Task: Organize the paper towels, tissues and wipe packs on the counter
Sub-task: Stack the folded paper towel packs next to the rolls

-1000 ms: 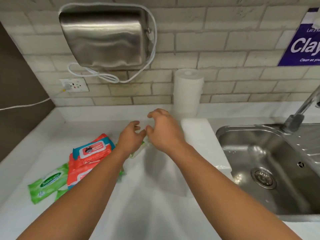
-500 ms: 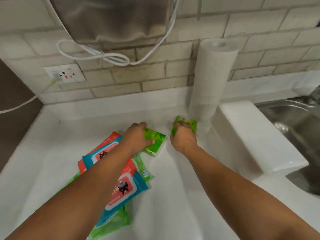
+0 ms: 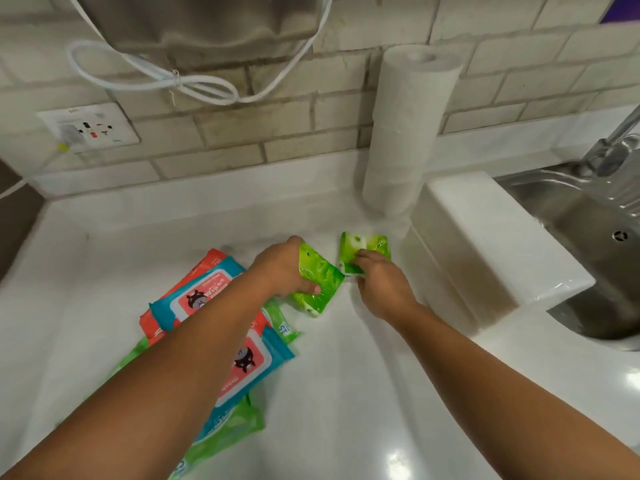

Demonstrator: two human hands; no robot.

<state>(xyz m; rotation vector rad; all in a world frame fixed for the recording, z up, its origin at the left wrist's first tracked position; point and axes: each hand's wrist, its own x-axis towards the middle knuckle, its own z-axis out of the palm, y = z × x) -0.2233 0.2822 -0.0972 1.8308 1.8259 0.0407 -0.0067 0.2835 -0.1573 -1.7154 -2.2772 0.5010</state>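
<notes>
Now both hands are out over the white worktop (image 3: 346,393), each closed on a small green tissue pack. The left hand (image 3: 282,268) grips the nearer green pack (image 3: 320,287) from its left side, thumb under the near edge and fingers over the far edge, so the pack sits tilted with its lower corner touching or just above the worktop; I cannot tell which. The right hand (image 3: 381,284) pinches the second green pack (image 3: 363,251) by its near edge, fingertips on its top face; this pack lies just right of the first and a little farther away, and the two are close but not clearly touching.

To the left of the hands, partly under the left forearm, lies an overlapping heap of wipe packs: two red-and-blue wipe packs (image 3: 201,292) with a cartoon label on top, and flat green wipe packs (image 3: 232,431) sticking out beneath them at the near end and at the right side.

Farther back, a white paper towel roll (image 3: 408,133) stands upright against the brick wall (image 3: 242,133), just beyond the second green pack. Immediately right of the roll rests a long white wrapped block (image 3: 491,244), probably a tissue package, lying along the edge of the steel sink (image 3: 595,237). A tap (image 3: 616,147) rises at the far right. On the wall at the left is a white socket (image 3: 93,128), and a looped white cable (image 3: 166,77) hangs below a steel wall unit (image 3: 197,22) at the top.
</notes>
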